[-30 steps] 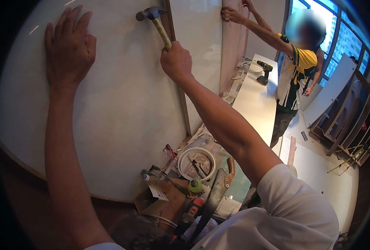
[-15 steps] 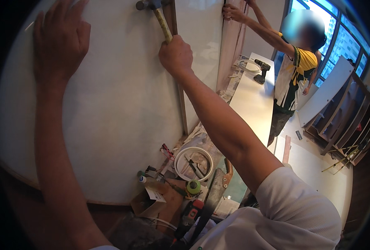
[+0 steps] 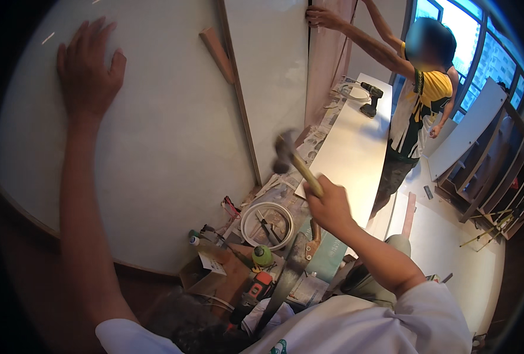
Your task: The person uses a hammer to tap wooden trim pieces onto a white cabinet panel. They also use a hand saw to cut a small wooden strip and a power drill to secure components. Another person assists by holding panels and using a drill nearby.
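My left hand [image 3: 91,74] lies with fingers stretched out against a large white panel [image 3: 150,130]. In my right hand [image 3: 333,206] is a hammer, held by its yellowish handle [image 3: 307,176]. The hammer head [image 3: 284,152], smeared by motion, is apart from the panel, over the cluttered strip beside it. A short reddish-brown wood block [image 3: 217,54] sits slanted against the panel's dark brown edge [image 3: 242,106]. Beyond that edge stands a second white panel [image 3: 268,76].
A co-worker [image 3: 421,100] reaches to the far panel's edge. A cordless drill [image 3: 370,99] stands on a long white board [image 3: 353,141]. Below me lie a white cable coil [image 3: 243,227], a handsaw [image 3: 291,268], a green bottle [image 3: 262,255], a cardboard box [image 3: 202,274] and a red-black power tool [image 3: 259,286].
My right hand has swung the hammer down and to the right, away from the panel's edge, baring the wood block. My left hand has shifted slightly, fingers still spread on the panel.
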Tool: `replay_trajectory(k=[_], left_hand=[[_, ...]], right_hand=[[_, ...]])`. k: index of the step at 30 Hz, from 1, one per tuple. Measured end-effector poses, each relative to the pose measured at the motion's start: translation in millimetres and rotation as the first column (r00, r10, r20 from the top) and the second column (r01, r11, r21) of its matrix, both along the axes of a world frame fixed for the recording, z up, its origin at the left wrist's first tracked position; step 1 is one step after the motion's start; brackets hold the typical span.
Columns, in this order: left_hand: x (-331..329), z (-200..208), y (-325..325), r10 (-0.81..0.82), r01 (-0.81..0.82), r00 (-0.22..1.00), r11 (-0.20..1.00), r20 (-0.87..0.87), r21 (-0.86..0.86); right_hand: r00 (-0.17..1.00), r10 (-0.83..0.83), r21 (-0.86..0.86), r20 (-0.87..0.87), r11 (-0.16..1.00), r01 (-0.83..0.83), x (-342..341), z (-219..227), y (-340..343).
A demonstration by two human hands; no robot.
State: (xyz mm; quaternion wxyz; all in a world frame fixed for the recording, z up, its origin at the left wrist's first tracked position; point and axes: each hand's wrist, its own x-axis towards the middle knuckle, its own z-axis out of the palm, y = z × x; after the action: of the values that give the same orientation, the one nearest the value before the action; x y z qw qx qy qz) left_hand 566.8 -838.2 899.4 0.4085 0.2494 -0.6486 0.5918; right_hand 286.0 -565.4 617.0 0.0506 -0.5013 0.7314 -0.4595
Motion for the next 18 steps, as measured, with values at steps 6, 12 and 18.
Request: replay_trajectory(k=[6,12,18], left_hand=[[-128,-40,-24,-0.382,0.306,0.917,0.859,0.115,0.41],[-153,-17,-34,-0.161,-0.043,0.901,0.891,0.404,0.452],[-99,-73,-12,-0.248,-0.033,0.828,0.874,0.503,0.485]], right_hand=[[0.96,-0.275,0.309,0.044,0.918,0.249,-62,-144,108],[0.947,-0.315,0.524,0.061,0.817,0.239,-55,-210,174],[0.925,-0.341,0.532,0.165,0.821,0.207,-61,-232,190]])
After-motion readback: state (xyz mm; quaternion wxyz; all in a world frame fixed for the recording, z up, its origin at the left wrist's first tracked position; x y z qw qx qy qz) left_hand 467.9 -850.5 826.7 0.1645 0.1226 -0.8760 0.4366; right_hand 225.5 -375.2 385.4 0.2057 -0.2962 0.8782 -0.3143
